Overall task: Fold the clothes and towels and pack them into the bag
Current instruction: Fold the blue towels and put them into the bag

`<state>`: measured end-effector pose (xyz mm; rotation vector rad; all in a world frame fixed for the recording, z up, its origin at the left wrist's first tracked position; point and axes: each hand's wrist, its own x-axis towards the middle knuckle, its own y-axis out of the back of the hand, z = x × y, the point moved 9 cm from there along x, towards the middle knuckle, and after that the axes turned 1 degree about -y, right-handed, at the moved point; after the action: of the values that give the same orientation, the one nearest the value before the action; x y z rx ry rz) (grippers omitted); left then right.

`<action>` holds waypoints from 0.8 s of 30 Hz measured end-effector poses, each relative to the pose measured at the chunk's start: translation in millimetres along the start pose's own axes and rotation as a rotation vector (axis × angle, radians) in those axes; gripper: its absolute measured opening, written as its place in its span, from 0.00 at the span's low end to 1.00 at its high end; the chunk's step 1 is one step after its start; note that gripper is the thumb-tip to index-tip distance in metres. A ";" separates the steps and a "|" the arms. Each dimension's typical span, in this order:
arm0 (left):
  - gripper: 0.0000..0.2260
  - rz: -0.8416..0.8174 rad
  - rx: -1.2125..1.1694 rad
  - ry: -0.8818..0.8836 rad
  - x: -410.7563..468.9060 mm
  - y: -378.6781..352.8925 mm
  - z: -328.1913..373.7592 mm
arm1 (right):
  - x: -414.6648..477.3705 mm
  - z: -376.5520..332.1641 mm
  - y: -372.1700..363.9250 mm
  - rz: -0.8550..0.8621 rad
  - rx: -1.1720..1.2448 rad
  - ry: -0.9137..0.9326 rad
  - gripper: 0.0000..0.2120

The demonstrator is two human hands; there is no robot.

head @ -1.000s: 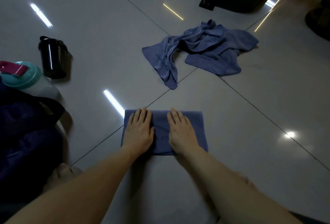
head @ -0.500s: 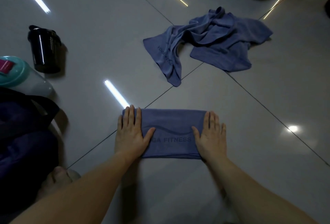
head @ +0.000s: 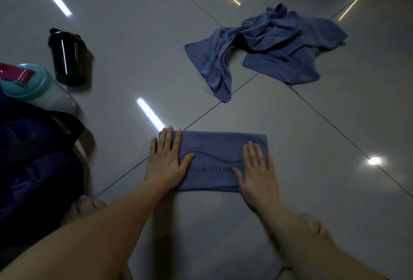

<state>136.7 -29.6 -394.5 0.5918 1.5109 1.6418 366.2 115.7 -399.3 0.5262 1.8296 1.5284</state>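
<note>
Two hands lie flat on the folded blue towel [head: 214,157], which rests on the tiled floor [head: 312,190] directly ahead of me. My left hand [head: 166,163] covers its left end, fingers straight, thumb spread. My right hand [head: 257,172] presses near its right end, just short of that edge. Floor shows on all four sides. A crumpled blue towel [head: 268,45] lies well apart beyond. The dark bag [head: 33,168], teal-lidded bottle [head: 38,87] and black shaker bottle [head: 68,58] stand to the left.

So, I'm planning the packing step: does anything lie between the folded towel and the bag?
Nothing visible does: bare tile separates the folded towel from the dark bag. The black bottle and teal-capped bottle sit farther back.
</note>
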 end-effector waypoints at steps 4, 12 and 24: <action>0.37 0.008 -0.032 0.017 0.8 3.8 -0.6 | 1.3 68.2 17.6 -0.012 0.036 -0.287 0.38; 0.30 0.224 -0.168 0.235 -21.9 52.2 -38.9 | 73.0 -107.4 63.4 0.055 0.162 0.261 0.24; 0.22 -0.248 -0.285 0.665 -79.3 10.0 -43.1 | 114.8 -220.1 63.1 -0.409 0.048 0.388 0.11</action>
<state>144.8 -118.5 -378.2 -0.3263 1.6638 1.9021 121.6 57.4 -350.3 -0.1373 2.1049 1.3688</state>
